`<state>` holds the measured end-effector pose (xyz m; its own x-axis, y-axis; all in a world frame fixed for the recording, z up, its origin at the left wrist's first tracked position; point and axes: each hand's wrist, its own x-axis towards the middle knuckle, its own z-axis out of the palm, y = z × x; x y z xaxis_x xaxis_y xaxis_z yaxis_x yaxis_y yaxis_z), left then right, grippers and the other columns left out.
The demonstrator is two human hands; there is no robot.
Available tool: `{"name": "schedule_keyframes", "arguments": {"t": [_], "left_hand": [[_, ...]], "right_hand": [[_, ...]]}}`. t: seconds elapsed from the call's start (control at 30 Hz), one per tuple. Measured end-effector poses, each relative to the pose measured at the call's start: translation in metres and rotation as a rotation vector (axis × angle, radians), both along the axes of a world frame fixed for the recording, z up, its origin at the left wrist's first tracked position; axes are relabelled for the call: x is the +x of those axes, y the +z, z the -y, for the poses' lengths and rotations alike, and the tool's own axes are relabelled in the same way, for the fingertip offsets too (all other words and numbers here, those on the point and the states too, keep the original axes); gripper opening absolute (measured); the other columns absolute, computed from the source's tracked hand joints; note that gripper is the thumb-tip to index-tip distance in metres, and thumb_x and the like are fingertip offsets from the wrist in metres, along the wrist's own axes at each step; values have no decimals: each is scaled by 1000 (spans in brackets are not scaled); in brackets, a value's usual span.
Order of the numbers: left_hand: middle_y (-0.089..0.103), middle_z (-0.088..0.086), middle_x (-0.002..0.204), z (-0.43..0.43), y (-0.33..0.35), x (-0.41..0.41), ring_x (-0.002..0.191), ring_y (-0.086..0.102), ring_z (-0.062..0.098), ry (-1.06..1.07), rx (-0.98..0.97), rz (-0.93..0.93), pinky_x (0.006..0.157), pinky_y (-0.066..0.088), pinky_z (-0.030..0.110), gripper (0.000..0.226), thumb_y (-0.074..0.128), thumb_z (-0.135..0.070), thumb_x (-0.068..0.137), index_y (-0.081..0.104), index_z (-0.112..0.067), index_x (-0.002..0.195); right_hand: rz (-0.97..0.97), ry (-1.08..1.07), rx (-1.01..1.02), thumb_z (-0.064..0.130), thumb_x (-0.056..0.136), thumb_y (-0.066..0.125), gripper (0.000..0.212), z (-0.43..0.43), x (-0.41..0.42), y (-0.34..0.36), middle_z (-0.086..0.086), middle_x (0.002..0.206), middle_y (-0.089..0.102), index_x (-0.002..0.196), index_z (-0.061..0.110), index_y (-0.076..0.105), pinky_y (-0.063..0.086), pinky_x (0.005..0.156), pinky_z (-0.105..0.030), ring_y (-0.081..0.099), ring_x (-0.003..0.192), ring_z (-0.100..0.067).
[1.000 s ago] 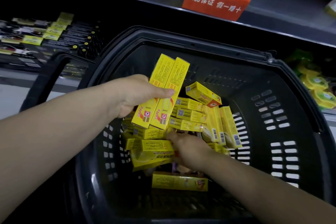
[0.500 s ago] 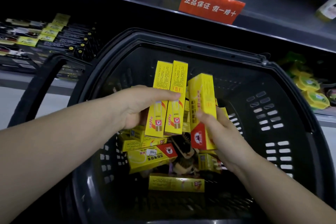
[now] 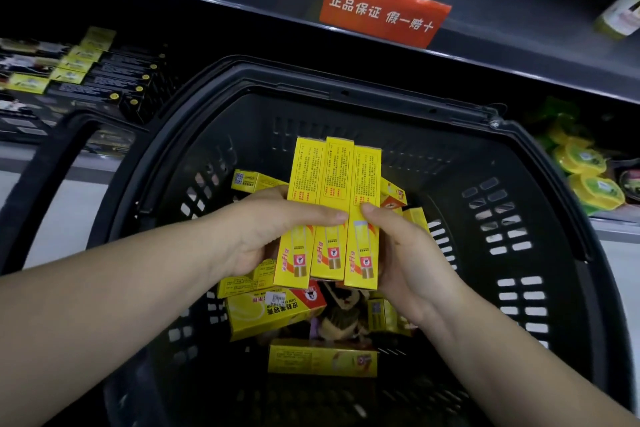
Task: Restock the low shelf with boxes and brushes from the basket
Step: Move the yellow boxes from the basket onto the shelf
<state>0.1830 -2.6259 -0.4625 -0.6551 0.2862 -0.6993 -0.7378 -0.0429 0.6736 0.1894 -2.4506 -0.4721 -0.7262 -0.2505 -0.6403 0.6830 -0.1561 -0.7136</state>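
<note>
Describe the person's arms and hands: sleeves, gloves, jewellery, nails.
The left forearm and right forearm are bare as far as the frame shows; no sleeve edge is in view. The left hand and right hand wear no gloves. No watch or bracelet sits on either wrist, and no ring shows on the visible fingers. The thumbnails are short and unpainted.

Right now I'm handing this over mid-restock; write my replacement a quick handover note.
Left grip: holds two upright yellow boxes, thumb across their fronts.
Right grip: holds a third box beside them; all three are fanned above the basket.
In the basket: loose yellow boxes, with dark brushes partly buried under them.
Done: three boxes gathered.
Left: place them on the low shelf, then the remaining boxes and brushes.
</note>
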Motion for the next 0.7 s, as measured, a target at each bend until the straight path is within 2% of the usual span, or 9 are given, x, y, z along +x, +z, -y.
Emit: {"name": "schedule_keyframes", "arguments": {"t": [0.1, 0.17, 0.27, 0.33, 0.4, 0.5, 0.57, 0.7], "left_hand": [[74, 4, 97, -2, -4, -4, 88, 71, 22, 19, -22, -9, 80, 56, 41, 69, 81, -29, 46, 65, -20, 113], [74, 2, 97, -2, -7, -8, 89, 71, 21, 36, -35, 1, 79, 56, 39, 68, 81, -30, 48, 64, -22, 114], [74, 0, 99, 1, -10, -13, 93, 70, 21, 48, -60, 23, 82, 54, 39, 69, 81, -32, 48, 63, -24, 114], [74, -2, 99, 2, -9, -14, 94, 69, 19, 68, -81, 24, 83, 53, 38, 70, 81, -32, 47, 63, -25, 115], [74, -1, 99, 1, -5, -16, 94, 69, 19, 105, -99, 30, 83, 54, 39, 73, 82, -32, 46, 62, -25, 115], [72, 0, 103, 2, 5, -16, 96, 68, 21, 127, -119, -15, 90, 52, 44, 86, 82, -37, 40, 58, -22, 121], [72, 0, 105, 6, 14, -16, 97, 68, 21, 114, -149, -69, 92, 51, 46, 93, 82, -41, 37, 56, -22, 124], [69, 2, 110, 25, 33, -11, 101, 65, 24, 126, -283, -132, 93, 49, 47, 89, 88, -38, 44, 53, -23, 125]], "right_hand": [[-2, 25, 42, 28, 66, 67, 66, -5, -14, -4, -12, 113, 68, 126, 6, 53, 50, 92, -49, 65, 105, -32], [-24, 56, 55, 24, 64, 69, 69, -7, -25, -8, -11, 111, 69, 129, 7, 50, 53, 88, -46, 67, 100, -30], [-30, 151, 31, 20, 65, 71, 76, -7, -40, -13, -5, 107, 71, 133, 25, 40, 59, 75, -41, 69, 94, -25], [-38, 249, 38, 16, 70, 71, 82, -6, -50, -13, 0, 110, 71, 136, 41, 29, 57, 77, -42, 69, 97, -25], [-60, 320, 59, 11, 79, 66, 82, -6, -59, -10, 2, 113, 69, 139, 48, 24, 56, 80, -44, 68, 98, -25], [-72, 350, 59, 9, 82, 63, 73, -3, -67, 0, -1, 112, 69, 138, 42, 28, 57, 72, -40, 69, 94, -25], [-87, 341, 62, 12, 78, 67, 67, 1, -70, 8, -4, 108, 70, 134, 32, 34, 59, 70, -41, 70, 86, -25], [-151, 329, 143, 23, 82, 67, 53, 19, -66, 15, -11, 96, 68, 124, 9, 38, 54, 82, -50, 64, 83, -28]]}}
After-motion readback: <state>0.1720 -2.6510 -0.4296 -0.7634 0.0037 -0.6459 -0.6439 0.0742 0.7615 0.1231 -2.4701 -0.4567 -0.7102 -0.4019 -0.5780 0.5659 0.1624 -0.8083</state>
